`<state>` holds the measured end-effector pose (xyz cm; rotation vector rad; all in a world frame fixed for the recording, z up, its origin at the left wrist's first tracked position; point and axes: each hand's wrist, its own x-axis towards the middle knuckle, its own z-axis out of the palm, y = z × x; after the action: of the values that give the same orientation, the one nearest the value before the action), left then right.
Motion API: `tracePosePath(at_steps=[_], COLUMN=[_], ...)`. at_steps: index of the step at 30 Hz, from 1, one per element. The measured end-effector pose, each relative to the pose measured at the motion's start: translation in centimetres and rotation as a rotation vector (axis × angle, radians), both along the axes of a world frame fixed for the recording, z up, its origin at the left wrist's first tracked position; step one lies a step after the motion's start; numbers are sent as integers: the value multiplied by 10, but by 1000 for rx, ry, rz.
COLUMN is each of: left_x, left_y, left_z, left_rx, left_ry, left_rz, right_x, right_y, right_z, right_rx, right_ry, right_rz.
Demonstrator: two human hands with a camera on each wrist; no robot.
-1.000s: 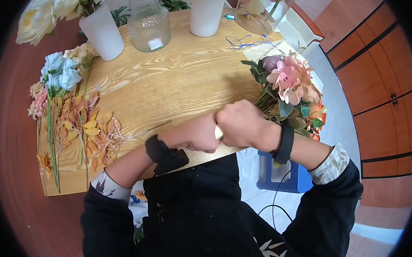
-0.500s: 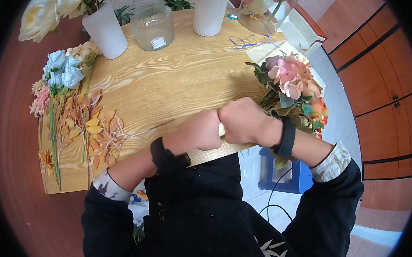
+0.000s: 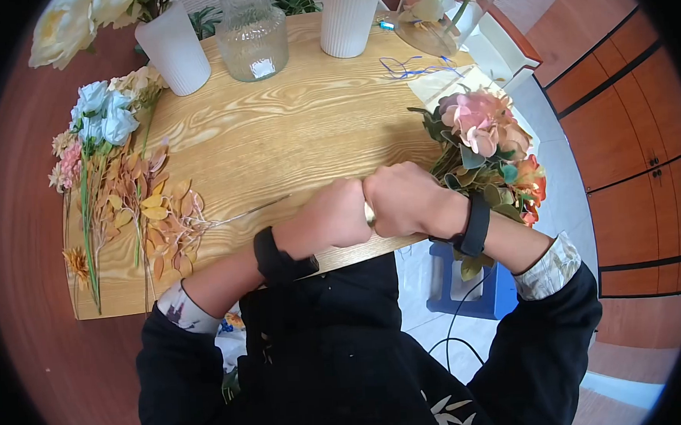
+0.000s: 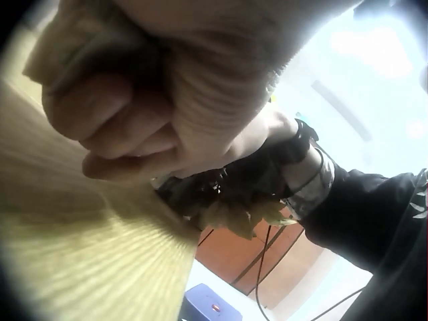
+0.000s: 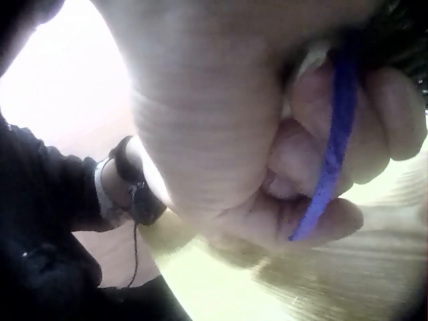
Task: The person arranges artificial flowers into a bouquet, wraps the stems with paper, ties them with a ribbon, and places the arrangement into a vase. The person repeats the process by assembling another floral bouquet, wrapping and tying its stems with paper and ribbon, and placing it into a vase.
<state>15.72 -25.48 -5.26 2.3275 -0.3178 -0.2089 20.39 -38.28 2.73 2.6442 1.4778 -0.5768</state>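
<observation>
In the head view my left hand [image 3: 342, 214] and right hand [image 3: 404, 200] meet as fists at the table's front edge. Between them shows a bit of cream, paper-like wrapping [image 3: 369, 213]. The left wrist view has my left fingers curled round this crumpled wrapping [image 4: 57, 50]. On the right lies a bouquet [image 3: 486, 124] of pink and orange flowers; its stems run into my right fist, which grips them, their ends hidden. A narrow blue ribbon [image 5: 334, 150] crosses the curled right fingers in the right wrist view.
Loose flower stems, light blue blooms [image 3: 106, 117] and orange leaves [image 3: 152, 215] lie at left. White vases [image 3: 174, 56] and a glass vase [image 3: 253, 44] line the back. Blue ribbon [image 3: 410, 69] and cream sheets [image 3: 438, 84] lie behind the bouquet. A blue stool [image 3: 475, 286] stands below.
The fists, still together, have shifted slightly right, and the cream bit between them shows less. The bouquet has turned, bringing more of its orange flowers and a lower leaf into sight.
</observation>
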Motion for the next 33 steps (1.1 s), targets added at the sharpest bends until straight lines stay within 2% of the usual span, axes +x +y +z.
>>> tracePosePath(at_steps=[1, 2, 4, 5, 7, 8, 10, 11, 13, 14, 15, 17, 21, 23, 24, 26, 27, 29, 30, 32, 33], left_x=[1, 4, 13, 14, 14, 13, 8, 3, -7, -9, -11, -17, -29, -42, -47, -57, -63, -68, -65, -55, -49], left_y=[4, 8, 19, 22, 26, 23, 14, 11, 5, 4, 6, 18, 54, 69, 67, 55, 45, 20, 12, 0, -1], left_z=[-6, 7, 33, 33, 32, 31, 30, 29, 27, 27, 27, 26, 28, 49, 56, 65, 66, 68, 66, 54, 49], left_rx=[-112, -114, -335, -334, -537, -538, -358, -361, -98, 32, 32, 163, 273, 280, 279, -120, -122, 2, -1, 197, 194], left_ry=[28, 27, 1056, 1057, 1264, 1264, 1033, 1033, 406, 90, 89, -57, 27, -11, -11, -365, -365, -584, -588, -257, -265], left_rz=[-81, -78, -270, -271, -318, -319, -165, -163, -47, 12, 14, 20, 38, 245, 243, 358, 366, 224, 234, 169, 173], right_x=[-2, -4, -8, -8, -8, -10, -10, -9, -6, -3, -2, 0, 4, 4, 4, 4, 3, 1, -1, -4, -5], right_y=[0, 1, 2, 3, 3, 2, 3, 3, 1, 1, 2, 2, -3, -5, -7, -8, -6, 0, 5, 15, 15], right_z=[-1, -2, -5, -6, -7, -7, -6, -7, -8, -2, 2, 7, 13, 17, 15, 7, 8, 9, 10, 16, 17], right_rx=[33, 31, 104, 105, 98, 97, 6, 4, 40, -15, -14, -39, -40, -155, -156, -67, -70, -42, -47, -98, -101], right_ry=[-7, -7, -76, -76, -96, -96, -87, -86, 17, 77, 76, 76, 56, 87, 87, 84, 83, 67, 63, 23, 14], right_rz=[5, 8, 84, 82, 116, 115, 101, 105, 5, -44, -43, -91, -105, -96, -97, -98, -91, -76, -67, 40, 42])
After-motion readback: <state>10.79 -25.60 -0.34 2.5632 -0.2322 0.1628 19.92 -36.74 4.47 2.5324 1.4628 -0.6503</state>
